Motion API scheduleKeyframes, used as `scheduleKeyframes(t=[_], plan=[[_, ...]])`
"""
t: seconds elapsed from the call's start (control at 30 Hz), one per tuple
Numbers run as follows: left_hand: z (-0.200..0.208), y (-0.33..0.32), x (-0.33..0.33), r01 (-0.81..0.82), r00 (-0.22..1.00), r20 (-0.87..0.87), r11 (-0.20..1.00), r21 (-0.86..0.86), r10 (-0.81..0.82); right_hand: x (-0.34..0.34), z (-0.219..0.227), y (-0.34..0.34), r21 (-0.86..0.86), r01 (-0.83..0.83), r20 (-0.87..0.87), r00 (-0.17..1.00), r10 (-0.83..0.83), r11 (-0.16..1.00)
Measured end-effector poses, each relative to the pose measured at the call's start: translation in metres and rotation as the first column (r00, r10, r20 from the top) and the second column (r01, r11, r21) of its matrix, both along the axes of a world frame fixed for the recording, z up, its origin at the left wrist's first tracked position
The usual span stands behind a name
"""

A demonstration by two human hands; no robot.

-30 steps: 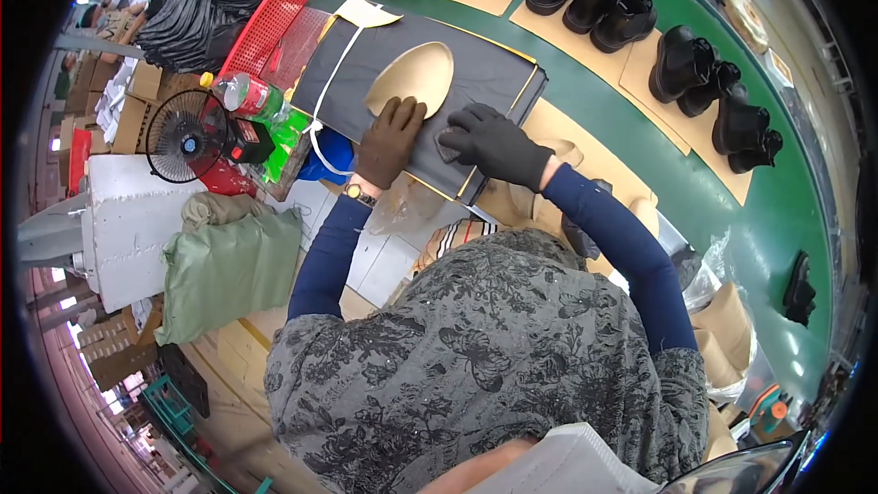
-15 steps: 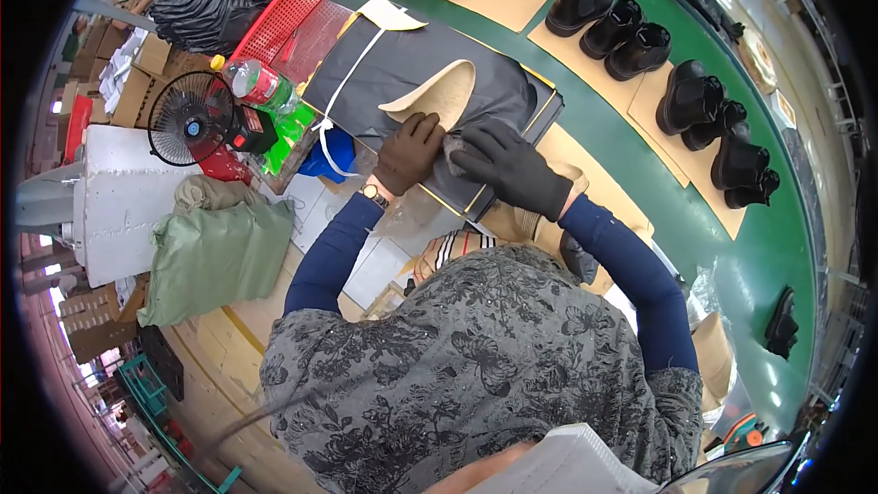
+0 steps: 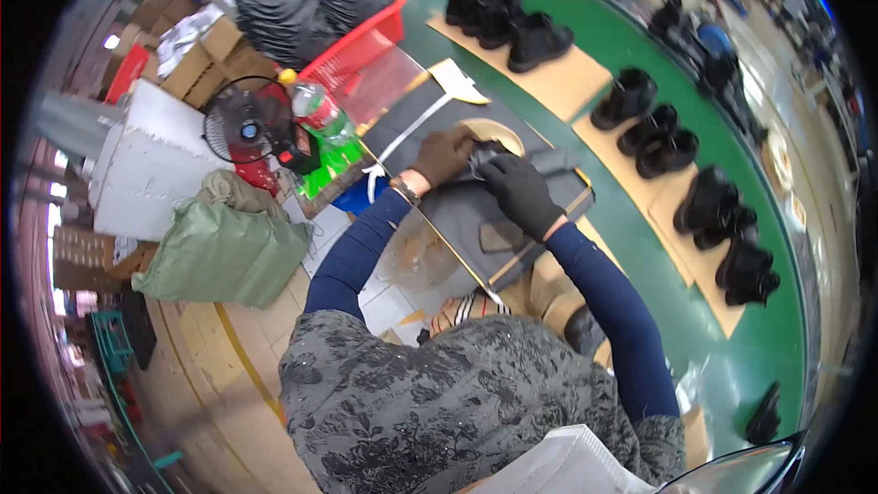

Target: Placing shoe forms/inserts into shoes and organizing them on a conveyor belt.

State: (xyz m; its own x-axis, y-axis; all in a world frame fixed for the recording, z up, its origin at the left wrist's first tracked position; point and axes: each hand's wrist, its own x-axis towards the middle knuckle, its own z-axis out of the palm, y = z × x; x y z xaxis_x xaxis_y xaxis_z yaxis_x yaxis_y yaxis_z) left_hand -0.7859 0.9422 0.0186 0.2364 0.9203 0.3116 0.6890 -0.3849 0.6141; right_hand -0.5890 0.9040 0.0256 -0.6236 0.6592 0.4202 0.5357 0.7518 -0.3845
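Observation:
A beige curved piece [image 3: 497, 131], like a boot lining or insole, lies on the dark-covered work board [image 3: 430, 114]. Over its near side is a dark, crumpled flexible piece [image 3: 487, 154], its kind unclear. My left hand [image 3: 443, 159], in a brown glove, closes on the dark piece's left side, its fingertips beside the beige edge. From the right, my right hand [image 3: 519, 190], in a dark grey glove, bends its fingers onto the same dark piece. Their undersides are hidden. Near my right wrist a small grey rectangular patch [image 3: 501, 236] lies on the board.
Black boots [image 3: 540, 41] stand in groups on tan boards along the green bench [image 3: 585, 142]. On the left are a small black fan [image 3: 249, 131], a plastic bottle [image 3: 320, 112], a red basket [image 3: 380, 29] and a green sack [image 3: 229, 252]. A white strip [image 3: 407, 133] crosses the board.
The view has shifted, so the bench appears lower and further right. The beige piece now lies lower, partly covered by the dark piece, with both hands close together over it.

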Motion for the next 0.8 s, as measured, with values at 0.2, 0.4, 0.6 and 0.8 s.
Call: scheduleKeyframes(t=[0.2, 0.4, 0.6, 0.8], plan=[[0.057, -0.047, 0.038, 0.153, 0.981, -0.171, 0.921, 0.358, -0.096, -0.003, -0.001, 0.021, -0.047, 0.102, 0.189, 0.978, -0.092, 0.994], [0.026, -0.011, 0.021, 0.164, 0.943, -0.313, 0.977, 0.136, -0.115, -0.006, 0.034, -0.04, 0.067, 0.175, -0.033, 0.984, -0.173, 0.982], [0.092, -0.043, 0.091, 0.18, 0.94, 0.245, 0.957, 0.226, -0.235, 0.014, 0.015, -0.086, -0.295, 0.156, -0.373, 0.89, -0.264, 0.943], [0.121, -0.099, 0.131, 0.577, 0.348, 0.927, 0.811, -0.094, -0.14, 0.059, 0.084, -0.11, -0.295, 0.472, -0.681, 0.506, -0.529, 0.831]])
